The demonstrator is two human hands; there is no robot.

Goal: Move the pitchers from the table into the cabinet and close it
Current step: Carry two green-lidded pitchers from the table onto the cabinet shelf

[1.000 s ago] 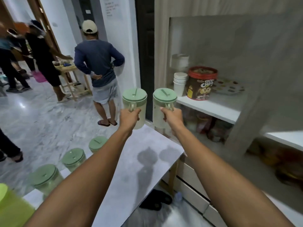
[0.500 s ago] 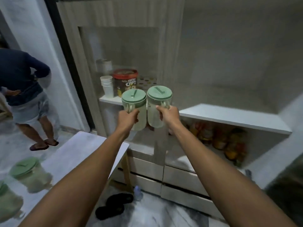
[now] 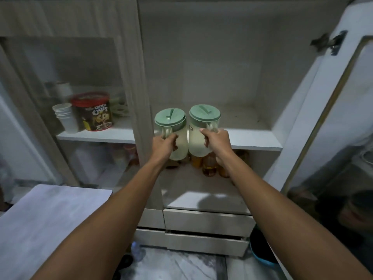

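Note:
I hold two clear pitchers with green lids side by side in the air, in front of the open cabinet. My left hand (image 3: 164, 143) grips the handle of the left pitcher (image 3: 171, 126). My right hand (image 3: 217, 141) grips the handle of the right pitcher (image 3: 202, 126). Both pitchers hang upright just before the front edge of the white middle shelf (image 3: 256, 141), whose right bay behind them is bare. The cabinet's right door (image 3: 331, 122) stands swung open at the right. A corner of the white table (image 3: 52, 215) shows at the lower left.
Behind the shut glass door on the left (image 3: 76, 87) are a stack of paper cups (image 3: 65, 118) and a red-lidded tub (image 3: 93, 112). Several bottles (image 3: 210, 164) stand on the lower shelf. Drawers (image 3: 205, 223) sit below. Dark sandals lie on the marble floor.
My view has swung right from the table and room to face the cabinet. Both hands have carried the pitchers closer to the open right bay, up to the shelf's front edge.

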